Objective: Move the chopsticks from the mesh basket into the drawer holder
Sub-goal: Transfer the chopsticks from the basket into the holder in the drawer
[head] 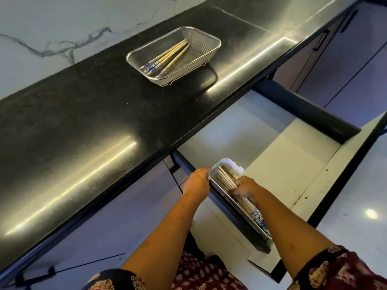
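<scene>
A steel mesh basket (206, 37) stands on the black counter and holds several bamboo chopsticks (167, 57) with blue-patterned ends. Below, the open drawer (272, 147) carries a long white holder (225, 162) along its left side, filled with several more chopsticks (225, 177). My left hand (196, 182) grips the holder's left rim at its far end. My right hand (246, 188) rests inside the holder, fingers closed over the chopsticks lying there. Part of the holder is hidden under my right forearm.
The black counter (83, 126) runs diagonally, with a marble wall behind it. Dark drawer walls (303, 109) frame the pale drawer floor. Closed cabinet fronts with black handles (320, 40) lie at the upper right. Glossy floor tiles show below.
</scene>
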